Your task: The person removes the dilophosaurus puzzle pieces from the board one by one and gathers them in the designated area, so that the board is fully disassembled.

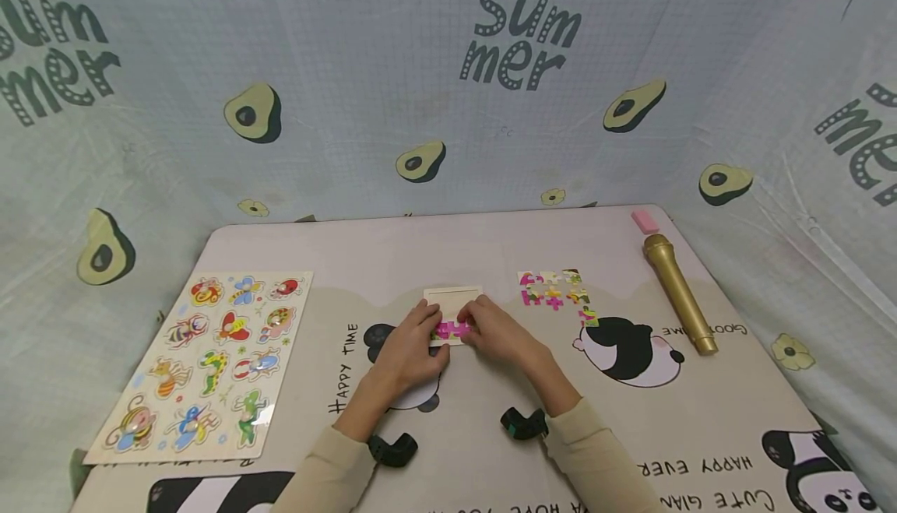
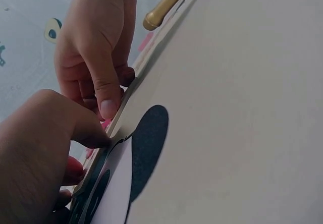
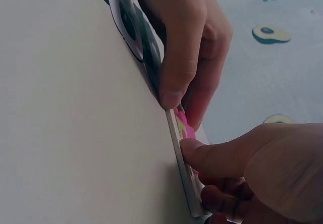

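Note:
A small pale puzzle frame [image 1: 452,296] lies in the middle of the table, with joined pink jigsaw pieces [image 1: 450,331] along its near side. My left hand [image 1: 408,348] holds the frame at its left side, thumb at the near edge and fingers on the far part. On the right, my right hand [image 1: 496,331] curls its fingertips over the pink pieces and seems to pinch a puzzle piece; the fingers mostly hide it. In the right wrist view, the right thumb [image 3: 199,153] rests by the frame's edge beside pink pieces [image 3: 185,124].
Loose puzzle pieces [image 1: 554,295] lie right of the frame. A gold microphone [image 1: 680,293] and a pink block [image 1: 645,222] are farther right. At left is a sheet of cartoon insects [image 1: 210,365]. A patterned cloth [image 1: 336,100] hangs behind the table.

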`<state>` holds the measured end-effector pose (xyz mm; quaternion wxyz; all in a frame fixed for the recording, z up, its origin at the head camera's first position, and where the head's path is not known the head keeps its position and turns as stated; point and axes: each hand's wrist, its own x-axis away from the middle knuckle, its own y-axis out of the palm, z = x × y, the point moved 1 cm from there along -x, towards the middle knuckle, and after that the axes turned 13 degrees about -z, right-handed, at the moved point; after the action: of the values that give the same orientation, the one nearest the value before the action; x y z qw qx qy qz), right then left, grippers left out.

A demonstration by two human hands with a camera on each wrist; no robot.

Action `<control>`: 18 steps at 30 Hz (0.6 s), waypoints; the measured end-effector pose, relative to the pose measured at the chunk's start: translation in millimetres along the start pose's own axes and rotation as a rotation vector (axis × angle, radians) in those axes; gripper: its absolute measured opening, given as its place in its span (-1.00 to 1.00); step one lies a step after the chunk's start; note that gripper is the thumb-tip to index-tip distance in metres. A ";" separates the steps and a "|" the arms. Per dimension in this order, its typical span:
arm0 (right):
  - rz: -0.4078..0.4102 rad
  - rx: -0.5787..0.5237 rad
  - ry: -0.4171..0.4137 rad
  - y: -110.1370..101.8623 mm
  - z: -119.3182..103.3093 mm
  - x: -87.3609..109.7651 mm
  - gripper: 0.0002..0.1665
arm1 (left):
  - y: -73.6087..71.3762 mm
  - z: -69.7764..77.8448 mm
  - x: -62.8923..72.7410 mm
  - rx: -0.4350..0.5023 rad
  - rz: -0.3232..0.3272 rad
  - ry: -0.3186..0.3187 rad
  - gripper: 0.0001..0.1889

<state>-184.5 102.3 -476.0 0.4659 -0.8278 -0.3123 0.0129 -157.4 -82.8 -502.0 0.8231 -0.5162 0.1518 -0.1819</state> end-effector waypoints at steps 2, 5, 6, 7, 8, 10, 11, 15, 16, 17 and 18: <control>0.004 -0.023 -0.001 -0.2 0.7 -0.2 -0.70 | -0.1 -0.1 0.2 0.003 0.001 0.000 -0.41; 0.008 -0.048 -0.010 -1.7 1.3 -0.2 -0.72 | -0.6 0.1 0.3 0.002 0.001 0.000 -0.42; 0.009 -0.054 -0.012 -2.3 1.5 -0.1 -0.74 | -0.8 0.2 0.2 0.000 0.001 -0.001 -0.42; 0.011 -0.061 -0.015 -3.0 1.7 0.0 -0.75 | -0.9 0.1 0.2 -0.003 0.000 -0.002 -0.42; 0.013 -0.066 -0.017 -3.7 1.8 0.0 -0.77 | -1.1 0.2 0.3 -0.003 0.000 -0.002 -0.43; 0.021 -0.071 -0.021 -4.8 2.4 0.3 -0.81 | -1.3 0.1 0.3 -0.008 -0.001 -0.003 -0.44; 0.024 -0.075 -0.021 -5.2 2.7 0.4 -0.82 | -1.3 0.0 0.4 -0.009 -0.004 -0.005 -0.44; 0.032 -0.096 -0.022 -6.1 3.9 0.4 -0.86 | -1.6 -0.4 0.6 -0.008 -0.004 -0.006 -0.44; 0.034 -0.100 -0.023 -6.2 4.1 0.2 -0.87 | -1.6 -0.4 0.5 -0.009 -0.003 -0.005 -0.45; 0.033 -0.106 -0.023 -6.6 3.8 0.5 -0.88 | -1.5 -0.6 0.4 -0.011 -0.003 -0.004 -0.45; 0.033 -0.110 -0.023 -7.1 3.6 0.6 -0.88 | -1.6 -0.6 0.4 -0.011 0.000 -0.002 -0.45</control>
<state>-188.7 108.0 -472.3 0.4157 -0.8571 -0.3040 0.0128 -157.5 -84.1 -500.8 0.8204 -0.5208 0.1523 -0.1805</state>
